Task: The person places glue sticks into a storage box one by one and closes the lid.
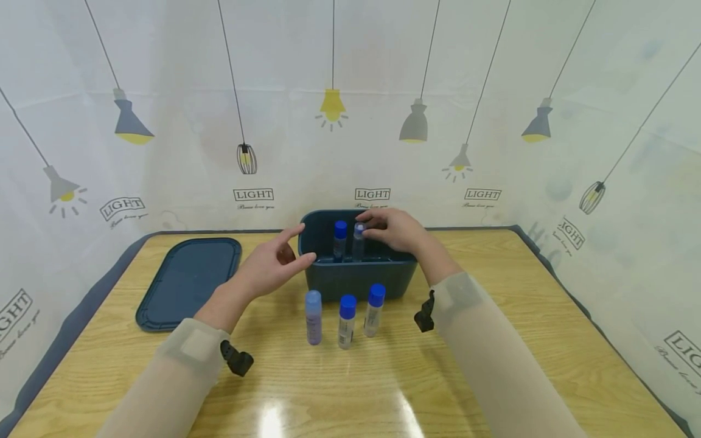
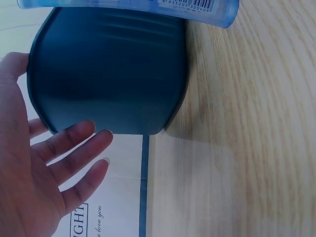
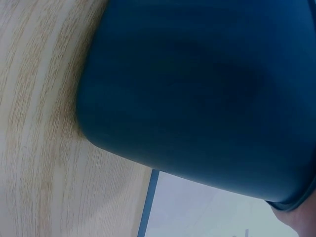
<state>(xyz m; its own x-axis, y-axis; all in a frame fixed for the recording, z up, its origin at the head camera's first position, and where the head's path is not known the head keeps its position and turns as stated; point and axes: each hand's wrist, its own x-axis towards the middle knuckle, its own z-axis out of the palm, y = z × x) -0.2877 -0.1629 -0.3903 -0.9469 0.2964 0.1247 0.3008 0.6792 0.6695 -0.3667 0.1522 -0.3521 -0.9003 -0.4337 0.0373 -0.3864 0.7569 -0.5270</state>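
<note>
White, lamp-printed cloth (image 1: 285,48) rises behind the far edge of the table and along its left and right edges. The wood-grained table (image 1: 306,395) carries everything else, and two beige sleeves (image 1: 504,359) reach over it from the near edge. Close to the middle of the far edge stands the dark blue bin (image 1: 358,283), open at the top, a long side facing the near edge. Toward the far left corner the lid (image 1: 191,277) lies flat, in the same dark blue. The left hand (image 1: 268,264) is open at the bin's left end, fingers spread and holding nothing; whether it touches the bin is hard to tell. The right hand (image 1: 397,230) is over the bin's right part, thumb and finger pinching the top of a clear bottle (image 1: 358,246) inside, its base hidden by the front wall. Just left of that, also in the bin, is a blue-capped bottle (image 1: 339,240). Three more stand upright on the table between the bin and the near edge: a lilac bottle (image 1: 313,322) on the left, then a middle bottle (image 1: 347,331) and a right bottle (image 1: 374,319), both clear with blue caps.
</note>
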